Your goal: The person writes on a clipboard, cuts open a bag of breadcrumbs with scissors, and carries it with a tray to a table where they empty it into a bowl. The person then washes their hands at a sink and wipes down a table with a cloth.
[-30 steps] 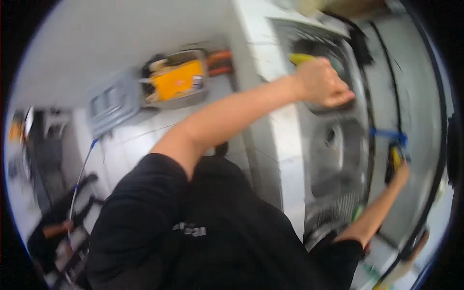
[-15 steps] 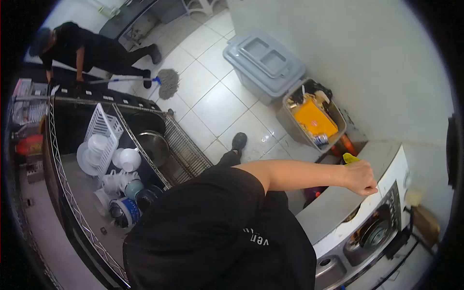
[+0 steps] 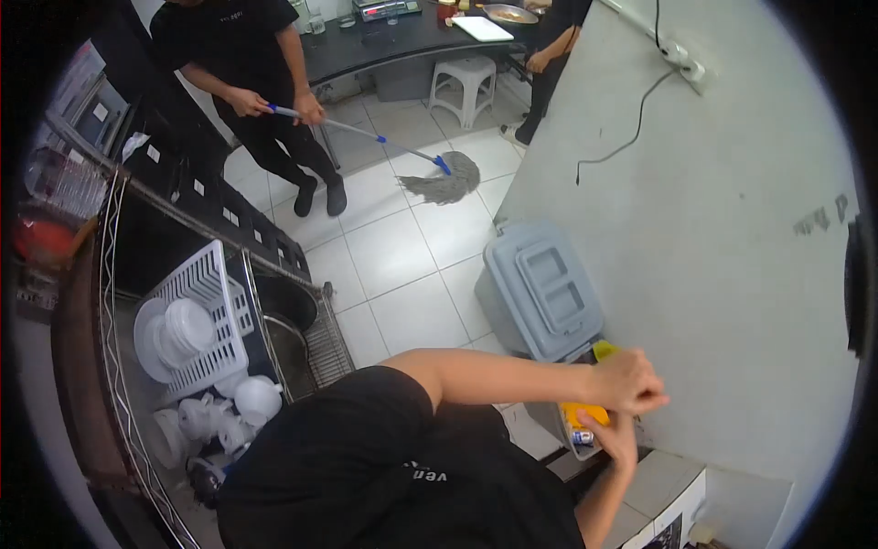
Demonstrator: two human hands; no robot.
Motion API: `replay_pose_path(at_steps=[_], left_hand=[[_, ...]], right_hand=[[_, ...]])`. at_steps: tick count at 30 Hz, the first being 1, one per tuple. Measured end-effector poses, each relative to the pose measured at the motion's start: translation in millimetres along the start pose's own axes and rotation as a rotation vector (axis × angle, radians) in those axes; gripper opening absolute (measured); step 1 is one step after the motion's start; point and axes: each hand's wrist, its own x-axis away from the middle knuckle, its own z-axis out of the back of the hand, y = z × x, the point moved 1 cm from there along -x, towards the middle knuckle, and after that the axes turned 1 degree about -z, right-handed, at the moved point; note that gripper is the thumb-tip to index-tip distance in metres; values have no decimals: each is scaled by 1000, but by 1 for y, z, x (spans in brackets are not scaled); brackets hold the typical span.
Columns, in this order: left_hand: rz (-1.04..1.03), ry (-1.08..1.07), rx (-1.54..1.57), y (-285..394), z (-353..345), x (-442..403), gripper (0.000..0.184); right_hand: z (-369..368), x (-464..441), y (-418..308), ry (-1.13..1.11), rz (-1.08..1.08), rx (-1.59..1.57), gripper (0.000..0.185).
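My left hand [image 3: 629,381] is closed, with a yellow-green item [image 3: 604,349] sticking out at its far side. Just below it is my right hand [image 3: 615,437], its thumb held apart and its other fingers partly hidden by my left hand. Nothing shows in the right hand. Both hands are over an open grey bin [image 3: 541,423], where an orange packet [image 3: 585,414] and a small can [image 3: 582,438] are visible.
A grey lidded bin [image 3: 549,291] stands beside the open one, along the wall. White dishes and a rack [image 3: 208,320] sit on a wire shelf at left. One person [image 3: 240,55] holds a mop [image 3: 448,178]; another person [image 3: 554,50] is by the black table [image 3: 375,41].
The view has swung from the sink towards the bins and the room. My right hand, out of view half a second ago, is now beside my left. The person with the mop appears nearer the top centre.
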Motion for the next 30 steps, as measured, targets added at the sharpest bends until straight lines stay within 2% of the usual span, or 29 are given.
replay_pose_path(at_steps=[2,3,5,7,8,9,10,11,13,15,16,17,18,20,21,23,25,27,28,30], left_hand=[[241,139,50,-24,43,-7,28],[239,139,51,-37,62,-10,28],[388,215,23,-71,103,-17,23],[463,245,-96,-128,129,-5,31],[568,176,-131,-150,148,-1,35],[677,106,-172,-168,172,5,40],[680,109,-178,-183,195,10,40],[756,28,-161,-198,220,14,44],[856,-69,-36,-228,270,29,49],[902,-63,80,-259,324,33,47],[949,-55,95,-269,346,37,44],[1062,-22,127,-271,372,38,42],[1175,6,156,-273,398,38,40],[1248,-37,70,-296,440,58,44],[1257,-29,68,-301,458,65,44],[1143,-40,-298,-308,493,74,52],[1105,-5,-367,-318,526,81,50],[1033,57,-475,-328,560,88,43],[1043,75,-489,-333,577,92,43],[1029,169,-428,-344,616,97,40]], right_hand=[[-37,-49,-49,217,202,-224,56],[-46,-72,-60,272,183,-260,50],[-56,-120,-79,335,167,-289,44],[-53,-165,-97,269,184,-246,34],[-49,-185,-111,279,186,-241,34],[-47,-207,-124,215,123,-138,34],[-47,-227,-133,142,62,-37,35],[-49,-264,-115,211,227,58,39],[-62,-323,-111,198,263,75,36],[-50,-385,-135,193,318,108,34],[-56,-408,-161,163,422,33,30],[-60,-427,-181,132,511,-55,28],[-59,-452,-199,123,509,-72,28],[-60,-503,-235,-162,511,39,29],[-66,-534,-243,-198,539,33,31],[-74,-574,-289,-304,477,-12,32],[-91,-609,-326,-425,415,-47,32],[-110,-640,-362,-538,609,-33,30],[-115,-653,-380,-559,621,-30,30],[-125,-679,-415,-697,534,83,31]])
